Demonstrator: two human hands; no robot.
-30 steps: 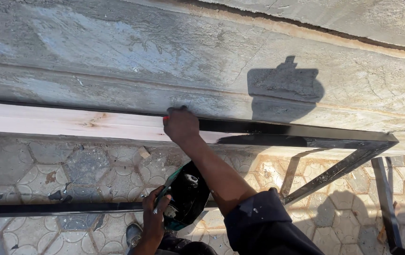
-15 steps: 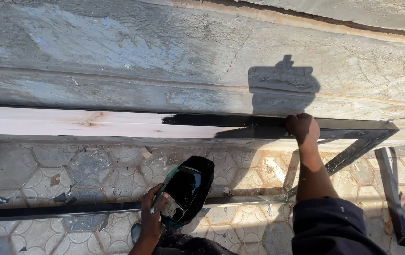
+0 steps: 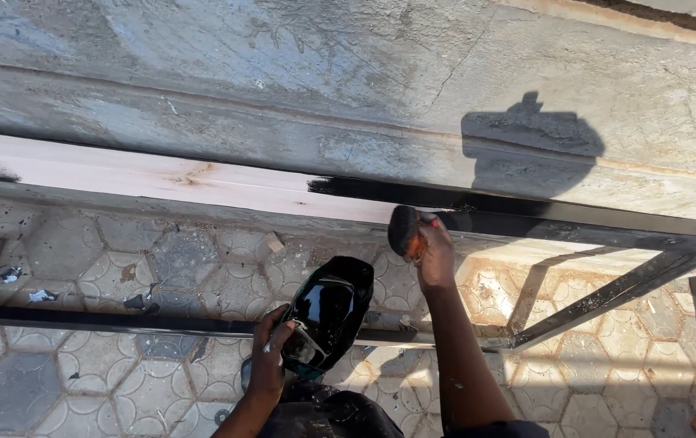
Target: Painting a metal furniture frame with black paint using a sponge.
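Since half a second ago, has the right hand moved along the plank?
Yes. The right hand slid left along the plank, away from the frame's brace, toward the bare wood.

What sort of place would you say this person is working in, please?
Most likely an outdoor work yard beside a building. Strong sun casts hard shadows on a rough plastered wall, the ground is hexagonal paving spattered with paint, and a partly blackened wooden plank rests on a black metal frame.
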